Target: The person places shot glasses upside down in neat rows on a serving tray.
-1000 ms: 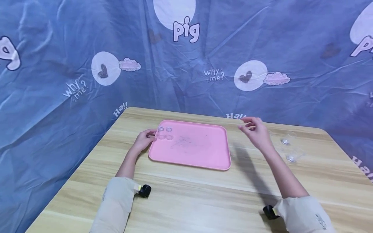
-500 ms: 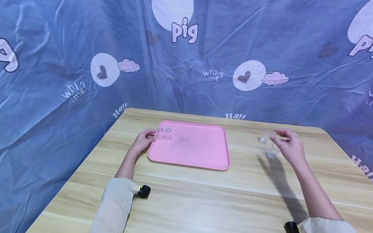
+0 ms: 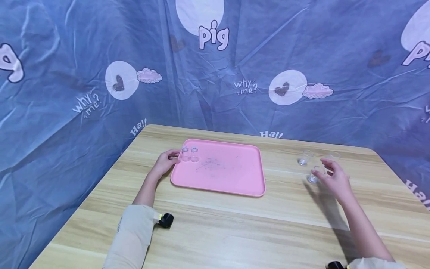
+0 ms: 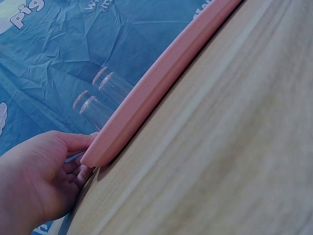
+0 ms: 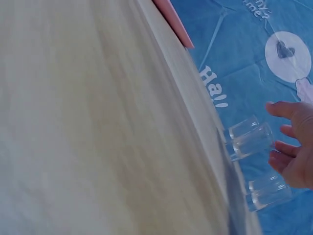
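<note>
My left hand [image 3: 164,162] grips the left rim of the pink tray [image 3: 235,168], thumb and fingers at its corner in the left wrist view. Two clear glasses [image 4: 95,110] stand on the tray near that hand, seemingly mouth down. To the right, my right hand [image 3: 337,183] hovers with thumb and fingers spread about the rim of an upright clear glass [image 3: 312,179]. Contact with this glass [image 5: 254,141] is not plain in the right wrist view. Another upright glass [image 3: 303,161] stands just behind it.
Beyond my right hand shows the rim of a further glass [image 3: 334,155], partly hidden by the hand. A wooden table [image 3: 218,228] carries everything. Behind its far edge hangs a blue printed cloth [image 3: 201,101].
My right hand has moved right from beside the tray toward the glasses, then lowered with its fingers spreading round the nearest one. My left hand and the tray have stayed in place.
</note>
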Motion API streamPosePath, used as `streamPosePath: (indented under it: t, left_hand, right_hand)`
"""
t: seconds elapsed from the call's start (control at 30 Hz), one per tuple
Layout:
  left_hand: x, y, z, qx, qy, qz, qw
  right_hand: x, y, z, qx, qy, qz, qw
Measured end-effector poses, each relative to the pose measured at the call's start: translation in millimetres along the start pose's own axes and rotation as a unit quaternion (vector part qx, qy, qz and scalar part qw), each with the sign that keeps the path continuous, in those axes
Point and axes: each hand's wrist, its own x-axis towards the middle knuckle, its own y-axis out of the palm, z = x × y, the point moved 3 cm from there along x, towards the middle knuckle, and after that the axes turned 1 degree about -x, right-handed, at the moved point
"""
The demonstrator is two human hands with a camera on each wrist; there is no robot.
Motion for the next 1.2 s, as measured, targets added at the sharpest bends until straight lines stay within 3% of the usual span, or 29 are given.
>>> streamPosePath:
  t: [0.33, 0.6, 0.83, 1.2]
  left_hand:
    - [2.2, 1.2, 0.9, 0.004, -0.003, 0.004, 1.0]
    - [4.6, -0.1, -4.7, 0.0, 0.003, 0.01, 0.9999]
    - [6.2, -1.0, -3.3, 0.001, 0.007, 0.013, 0.9999]
    - [3.6, -1.7, 3.5, 0.003, -0.005, 0.007, 1.0]
  right_hand:
    - [-8, 9, -23, 0.02, 0.012, 0.014, 1.0]
    - [-14, 14, -34, -0.017, 0.043, 0.024, 0.999]
    - [-13, 15, -37, -0.09, 0.017, 0.01, 0.996]
    - [-13, 19, -40, -0.11, -0.006, -0.003, 0.994]
